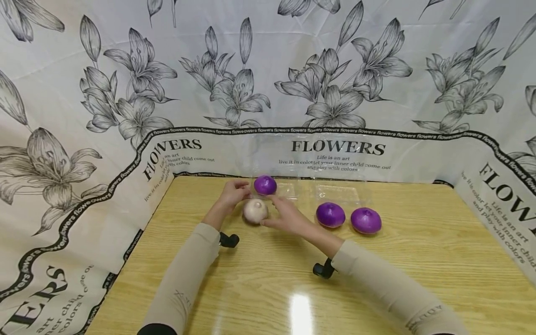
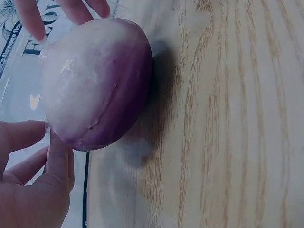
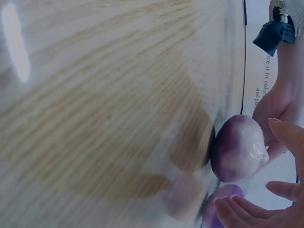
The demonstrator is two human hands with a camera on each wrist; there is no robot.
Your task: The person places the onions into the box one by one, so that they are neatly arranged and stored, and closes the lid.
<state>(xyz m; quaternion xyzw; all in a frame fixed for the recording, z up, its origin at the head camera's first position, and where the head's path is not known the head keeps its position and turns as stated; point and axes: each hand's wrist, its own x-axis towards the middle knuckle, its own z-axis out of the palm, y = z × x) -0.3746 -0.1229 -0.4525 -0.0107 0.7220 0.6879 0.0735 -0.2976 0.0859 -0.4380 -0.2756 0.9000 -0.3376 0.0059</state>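
Observation:
A round white-and-purple bulb (image 1: 255,211), paler on one side with a short stub, sits on the table between my hands. My left hand (image 1: 235,193) is at its far left, thumb and fingertip meeting at the edge of a clear plastic box (image 1: 286,190). My right hand (image 1: 289,216) reaches in from the right, fingers spread, its thumb close against the bulb's near side. In the right wrist view its fingers (image 3: 242,213) pass over a purple onion (image 1: 265,185), which lies at the box's left end. The bulb (image 2: 97,85) fills much of the left wrist view.
Two more purple onions (image 1: 331,215) lie side by side right of my right hand. Behind them stands a second clear compartment (image 1: 339,193), with a transparent lid upright against the flower-printed cloth (image 1: 234,158). Light glares off the wooden table (image 1: 268,288) at the front.

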